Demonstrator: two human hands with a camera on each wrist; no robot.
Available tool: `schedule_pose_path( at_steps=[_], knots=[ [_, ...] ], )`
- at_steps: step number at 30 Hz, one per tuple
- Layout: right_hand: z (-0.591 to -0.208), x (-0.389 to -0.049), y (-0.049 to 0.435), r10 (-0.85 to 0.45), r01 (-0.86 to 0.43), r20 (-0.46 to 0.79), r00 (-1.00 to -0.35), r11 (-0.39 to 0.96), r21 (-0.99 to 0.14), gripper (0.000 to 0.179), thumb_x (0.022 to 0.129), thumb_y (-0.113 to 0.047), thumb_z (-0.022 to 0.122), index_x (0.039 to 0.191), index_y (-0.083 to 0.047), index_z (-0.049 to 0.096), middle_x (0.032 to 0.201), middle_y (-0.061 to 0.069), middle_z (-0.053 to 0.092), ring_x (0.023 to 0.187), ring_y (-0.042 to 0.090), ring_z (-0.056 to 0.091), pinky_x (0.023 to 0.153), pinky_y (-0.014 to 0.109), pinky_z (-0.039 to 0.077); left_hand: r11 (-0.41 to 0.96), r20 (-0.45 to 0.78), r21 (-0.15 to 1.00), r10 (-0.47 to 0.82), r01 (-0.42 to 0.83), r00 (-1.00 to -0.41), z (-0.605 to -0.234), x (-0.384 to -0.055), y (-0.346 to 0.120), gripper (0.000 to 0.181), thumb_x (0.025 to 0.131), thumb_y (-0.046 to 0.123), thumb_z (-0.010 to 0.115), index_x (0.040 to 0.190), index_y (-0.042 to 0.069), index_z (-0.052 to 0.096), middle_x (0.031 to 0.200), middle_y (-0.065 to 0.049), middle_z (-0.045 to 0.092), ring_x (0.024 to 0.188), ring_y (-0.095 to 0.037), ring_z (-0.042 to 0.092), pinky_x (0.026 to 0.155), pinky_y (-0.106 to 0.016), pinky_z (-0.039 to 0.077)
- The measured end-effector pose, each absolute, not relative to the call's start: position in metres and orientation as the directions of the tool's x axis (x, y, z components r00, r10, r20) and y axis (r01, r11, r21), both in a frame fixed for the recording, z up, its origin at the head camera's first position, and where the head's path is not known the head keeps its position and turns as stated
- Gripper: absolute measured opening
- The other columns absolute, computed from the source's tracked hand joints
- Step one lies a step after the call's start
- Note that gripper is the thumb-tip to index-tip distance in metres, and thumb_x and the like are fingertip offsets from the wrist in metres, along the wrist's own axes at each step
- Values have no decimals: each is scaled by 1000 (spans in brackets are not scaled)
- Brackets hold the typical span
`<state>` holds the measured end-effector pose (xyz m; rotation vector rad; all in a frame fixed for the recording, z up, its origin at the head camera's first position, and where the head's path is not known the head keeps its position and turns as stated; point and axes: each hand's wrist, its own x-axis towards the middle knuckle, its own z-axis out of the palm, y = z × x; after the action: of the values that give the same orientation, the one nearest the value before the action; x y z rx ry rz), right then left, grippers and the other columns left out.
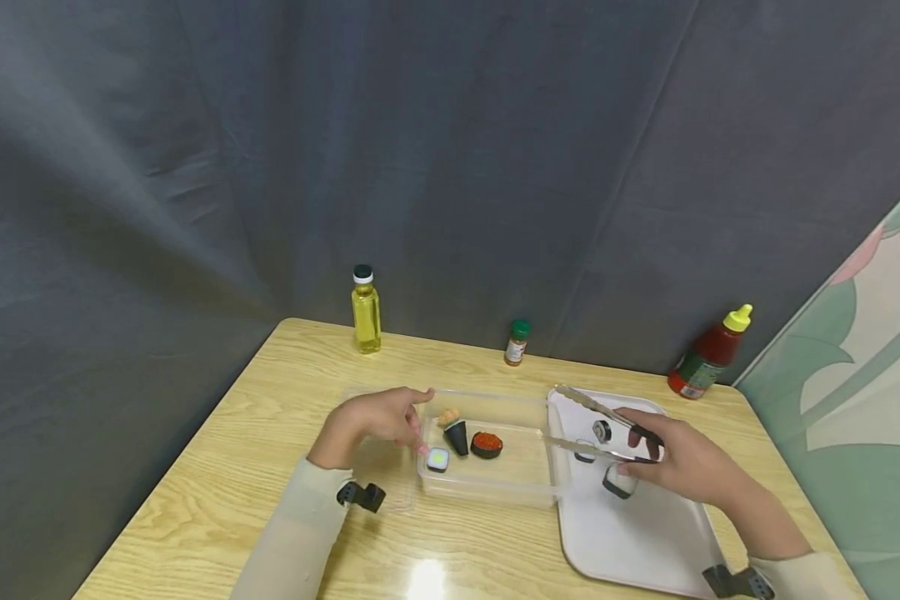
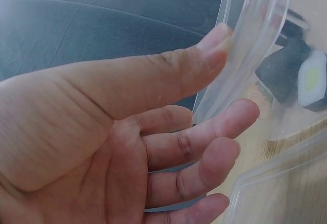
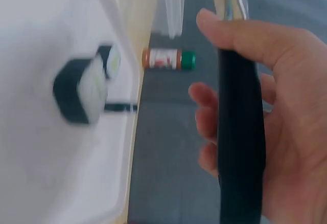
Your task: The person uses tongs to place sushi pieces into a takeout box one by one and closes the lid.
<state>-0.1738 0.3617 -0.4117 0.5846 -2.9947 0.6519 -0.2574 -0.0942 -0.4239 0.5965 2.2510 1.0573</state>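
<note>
My left hand (image 1: 381,423) is at the left end of a clear plastic container (image 1: 487,492), its thumb against the end wall in the left wrist view, the other fingers loosely bent below. Inside lie a sushi roll with a yellow-green centre (image 1: 438,459), a dark cone-shaped hand roll (image 1: 457,437) and an orange-topped roe sushi (image 1: 487,444). My right hand (image 1: 678,454) grips black-handled metal tongs (image 1: 588,450), spread apart, one arm reaching over the container's right end. Beneath them, a white tray (image 1: 637,542) bears a larger roll (image 1: 618,482) and smaller rolls (image 1: 602,431).
Along the table's back edge stand a yellow oil bottle (image 1: 366,312), a small green-capped spice jar (image 1: 517,342) and a red sauce bottle (image 1: 708,354) with a yellow cap. A flat clear plastic lid (image 1: 399,496) lies left of the container. Dark cloth (image 1: 450,167) hangs behind.
</note>
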Motion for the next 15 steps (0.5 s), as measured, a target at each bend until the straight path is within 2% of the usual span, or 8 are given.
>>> schedule_pose_path(
  at_steps=[4, 7, 10, 15],
  knots=[
    [-414, -173, 378, -294, -309, 97, -951, 904, -296, 62, 83, -37, 90, 135, -9, 69, 89, -11, 62, 66, -2, 42, 58, 23, 36, 585, -313, 799, 602, 138, -735, -424, -257, -95, 104, 85, 7, 87, 168, 4, 25, 66, 0, 62, 59, -14, 50, 57, -25, 36],
    [-417, -171, 386, -244, -254, 73, -967, 938, -236, 60, 86, -38, 87, 135, -6, 70, 82, -9, 59, 66, 2, 43, 60, 26, 35, 580, -313, 803, 605, 136, -732, -425, -257, -95, 104, 85, 6, 87, 168, 4, 24, 65, 0, 61, 58, -12, 49, 56, -25, 36],
    [-419, -171, 393, -185, -190, 46, -982, 963, -188, 58, 89, -40, 84, 133, -3, 72, 86, 2, 69, 72, 11, 48, 64, 32, 39, 575, -313, 807, 609, 134, -729, -425, -257, -95, 104, 85, 6, 87, 168, 5, 24, 64, 1, 60, 58, -11, 47, 56, -25, 35],
    [-421, -172, 401, -95, -95, 2, -995, 985, -144, 60, 93, -45, 79, 132, -1, 72, 105, 20, 76, 78, 23, 54, 66, 40, 43, 576, -315, 807, 607, 130, -729, -425, -258, -96, 104, 86, 6, 87, 169, 6, 24, 65, 1, 61, 58, -12, 47, 56, -25, 35]
  ],
)
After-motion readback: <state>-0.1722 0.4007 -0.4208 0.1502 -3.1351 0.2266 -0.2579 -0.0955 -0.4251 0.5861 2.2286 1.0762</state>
